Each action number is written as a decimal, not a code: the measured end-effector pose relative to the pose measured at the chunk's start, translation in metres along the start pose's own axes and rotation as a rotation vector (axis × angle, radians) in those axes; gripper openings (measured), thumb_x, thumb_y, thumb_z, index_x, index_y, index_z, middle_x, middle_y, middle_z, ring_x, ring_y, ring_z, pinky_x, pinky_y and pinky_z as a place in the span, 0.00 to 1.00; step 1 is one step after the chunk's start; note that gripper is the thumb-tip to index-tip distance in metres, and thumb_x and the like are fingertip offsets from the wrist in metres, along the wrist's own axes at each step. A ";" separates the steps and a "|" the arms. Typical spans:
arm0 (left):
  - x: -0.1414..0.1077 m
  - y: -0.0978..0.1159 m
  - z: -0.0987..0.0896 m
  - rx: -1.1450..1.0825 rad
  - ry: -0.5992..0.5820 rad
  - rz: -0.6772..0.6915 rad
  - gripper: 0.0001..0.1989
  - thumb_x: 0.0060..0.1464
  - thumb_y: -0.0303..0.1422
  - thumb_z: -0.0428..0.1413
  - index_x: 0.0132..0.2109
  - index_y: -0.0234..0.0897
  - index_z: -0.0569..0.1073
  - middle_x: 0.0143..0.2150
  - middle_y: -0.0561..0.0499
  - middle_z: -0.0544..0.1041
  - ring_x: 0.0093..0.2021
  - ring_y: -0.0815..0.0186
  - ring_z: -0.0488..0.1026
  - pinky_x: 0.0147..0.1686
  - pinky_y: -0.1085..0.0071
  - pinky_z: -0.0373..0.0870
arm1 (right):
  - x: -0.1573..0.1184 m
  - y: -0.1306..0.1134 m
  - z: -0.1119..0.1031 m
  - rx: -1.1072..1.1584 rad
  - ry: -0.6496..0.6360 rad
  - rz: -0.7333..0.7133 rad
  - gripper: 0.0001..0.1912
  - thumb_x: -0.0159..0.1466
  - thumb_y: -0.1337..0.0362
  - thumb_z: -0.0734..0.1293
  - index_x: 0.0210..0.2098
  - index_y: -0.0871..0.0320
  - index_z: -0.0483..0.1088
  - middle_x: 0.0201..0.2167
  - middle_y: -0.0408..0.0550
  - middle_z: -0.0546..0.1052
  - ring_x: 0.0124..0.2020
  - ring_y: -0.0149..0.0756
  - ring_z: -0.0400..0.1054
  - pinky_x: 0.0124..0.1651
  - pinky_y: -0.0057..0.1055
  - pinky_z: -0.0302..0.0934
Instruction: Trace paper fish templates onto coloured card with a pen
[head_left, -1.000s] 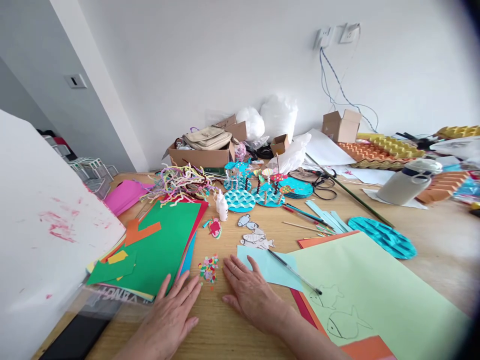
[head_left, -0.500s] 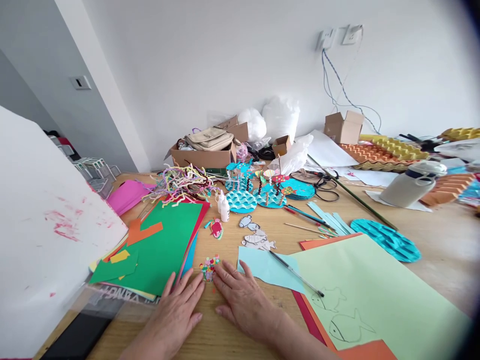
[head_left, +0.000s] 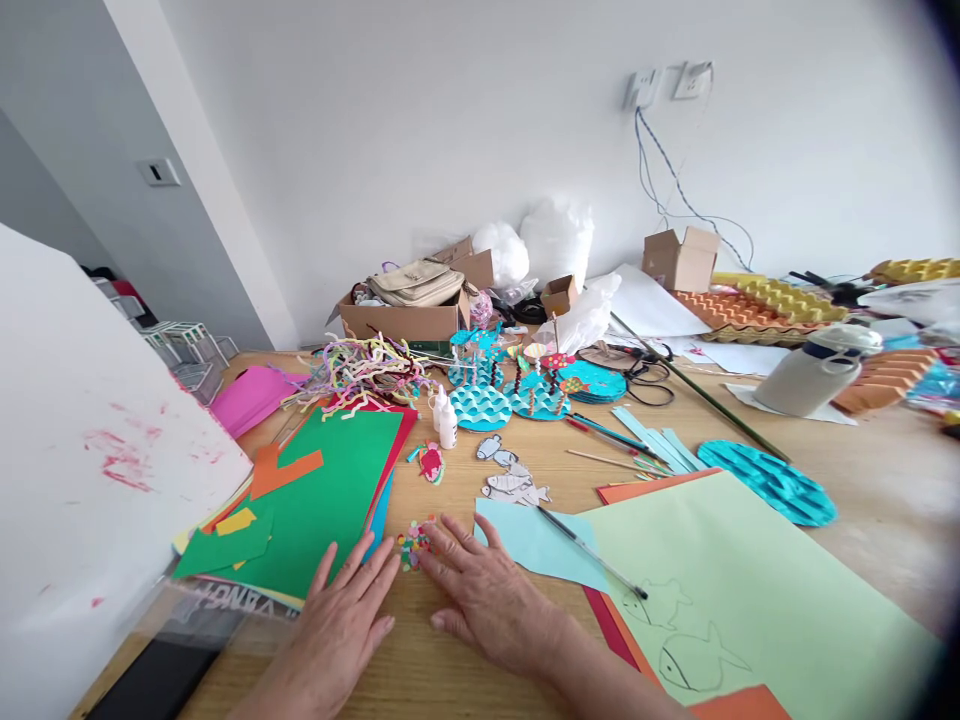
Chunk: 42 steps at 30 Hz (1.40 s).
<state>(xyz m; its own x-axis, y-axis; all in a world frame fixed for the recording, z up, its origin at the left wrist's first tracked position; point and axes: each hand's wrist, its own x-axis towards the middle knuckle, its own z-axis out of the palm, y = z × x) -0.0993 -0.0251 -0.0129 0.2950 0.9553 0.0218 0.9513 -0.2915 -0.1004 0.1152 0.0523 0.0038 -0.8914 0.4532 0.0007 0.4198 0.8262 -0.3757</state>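
Plain white wall rises behind a wooden surface crowded with paper and craft bits. Near its front edge lies a loose patch of colored paper dots, between the two hands. The left hand is palm down and empty, its fingers slightly spread, the fingertips just beside the dots. The right hand is also flat and empty, fingers a little apart, its longest fingertips at the right edge of the patch and covering part of it.

The work looks partway along. At the back, small colored fish stand on posts over turquoise bases, and these seem finished. A red paper fish and several gray paper fish are cut out but lie loose, not mounted. Two fish outlines on the pale green sheet are drawn and not yet cut. The dots are gathered fairly close together, though a few sit apart at the edges; none is seen stuck to the gray fish. Glue bottles stand upright beyond the red fish, and a pen rests across the light blue paper, apart from both hands.
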 end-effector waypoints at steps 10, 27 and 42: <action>-0.013 -0.006 0.013 0.014 0.080 -0.028 0.23 0.53 0.27 0.45 0.56 0.44 0.65 0.57 0.51 0.67 0.55 0.61 0.64 0.55 0.60 0.58 | 0.017 0.007 0.001 0.011 0.008 -0.037 0.32 0.64 0.47 0.51 0.62 0.56 0.48 0.64 0.50 0.51 0.65 0.44 0.35 0.61 0.57 0.28; 0.028 0.009 0.008 -0.098 -0.092 -0.096 0.31 0.48 0.16 0.38 0.61 0.32 0.57 0.61 0.44 0.60 0.59 0.62 0.59 0.57 0.54 0.56 | 0.005 0.002 -0.004 0.035 0.040 0.134 0.32 0.65 0.48 0.50 0.62 0.61 0.47 0.63 0.56 0.53 0.63 0.44 0.43 0.62 0.54 0.34; 0.015 0.014 -0.008 -0.164 -0.140 0.119 0.27 0.50 0.22 0.46 0.58 0.41 0.62 0.60 0.50 0.63 0.60 0.60 0.57 0.59 0.54 0.51 | -0.014 -0.010 -0.005 0.019 0.086 0.074 0.30 0.64 0.52 0.54 0.62 0.58 0.48 0.61 0.52 0.57 0.62 0.44 0.46 0.62 0.50 0.36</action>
<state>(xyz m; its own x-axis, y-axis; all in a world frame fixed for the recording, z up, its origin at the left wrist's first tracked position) -0.0811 -0.0152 -0.0063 0.4019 0.9078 -0.1199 0.9156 -0.3961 0.0695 0.1248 0.0397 0.0122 -0.8400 0.5402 0.0517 0.4796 0.7836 -0.3950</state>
